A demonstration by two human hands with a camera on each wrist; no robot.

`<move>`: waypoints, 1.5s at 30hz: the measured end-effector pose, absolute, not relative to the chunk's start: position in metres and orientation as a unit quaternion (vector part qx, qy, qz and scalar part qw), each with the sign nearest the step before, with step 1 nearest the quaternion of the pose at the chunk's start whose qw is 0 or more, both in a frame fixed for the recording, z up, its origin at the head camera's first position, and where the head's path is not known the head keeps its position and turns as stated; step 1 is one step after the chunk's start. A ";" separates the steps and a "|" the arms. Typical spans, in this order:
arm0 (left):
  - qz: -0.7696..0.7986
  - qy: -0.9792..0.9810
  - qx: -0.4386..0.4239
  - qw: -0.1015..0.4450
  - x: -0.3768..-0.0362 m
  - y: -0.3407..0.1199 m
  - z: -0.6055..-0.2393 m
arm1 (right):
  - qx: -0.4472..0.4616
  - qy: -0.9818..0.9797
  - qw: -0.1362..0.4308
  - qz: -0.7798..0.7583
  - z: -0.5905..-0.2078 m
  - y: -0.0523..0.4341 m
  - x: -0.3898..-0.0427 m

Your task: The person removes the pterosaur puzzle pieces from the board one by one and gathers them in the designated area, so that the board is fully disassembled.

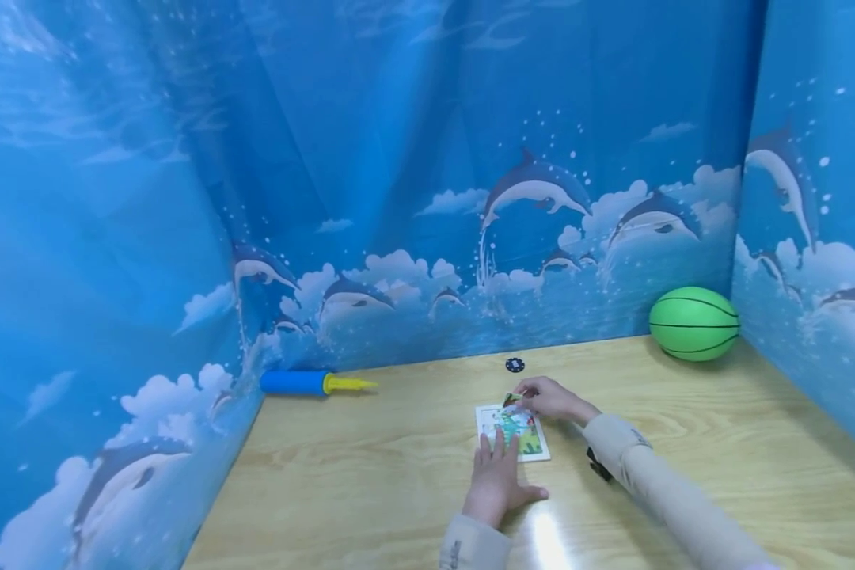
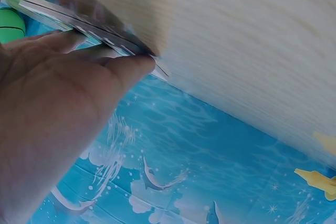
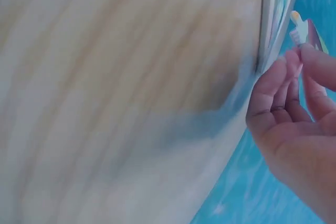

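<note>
puzzle piece (image 3: pixel 300 31) — in right hand (image 1: pixel 552 398)

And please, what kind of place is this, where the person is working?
Probably a small screened-off activity corner indoors, though I cannot be sure: blue dolphin-printed sheeting lines three sides of a wood-grain table, and a green ball sits in its far right corner.

The left hand (image 1: pixel 497 483) covers part of the white-framed, colour-printed flat board (image 1: pixel 540 457); a beige sleeve (image 1: pixel 616 443) partly hides a black object (image 1: pixel 598 467); the round black-and-white chip's (image 1: pixel 515 365) markings are illegibly small.
</note>
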State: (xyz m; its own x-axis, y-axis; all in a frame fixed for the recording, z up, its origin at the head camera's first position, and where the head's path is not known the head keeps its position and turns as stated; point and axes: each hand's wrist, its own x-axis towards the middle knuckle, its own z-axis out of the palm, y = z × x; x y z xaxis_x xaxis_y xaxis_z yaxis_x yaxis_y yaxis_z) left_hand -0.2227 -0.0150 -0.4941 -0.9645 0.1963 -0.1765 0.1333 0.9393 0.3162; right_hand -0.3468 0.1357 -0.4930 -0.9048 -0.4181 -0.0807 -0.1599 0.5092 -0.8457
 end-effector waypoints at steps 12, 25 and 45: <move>0.148 0.981 0.078 0.095 -0.225 -0.021 -0.493 | -0.140 0.872 0.209 -0.420 -0.484 0.187 -0.355; 0.156 0.978 0.064 0.124 -0.225 -0.016 -0.491 | -0.118 0.936 0.078 -0.322 -0.490 0.189 -0.361; 0.176 0.975 0.068 0.118 -0.224 -0.016 -0.492 | -0.139 0.889 0.089 -0.426 -0.489 0.193 -0.352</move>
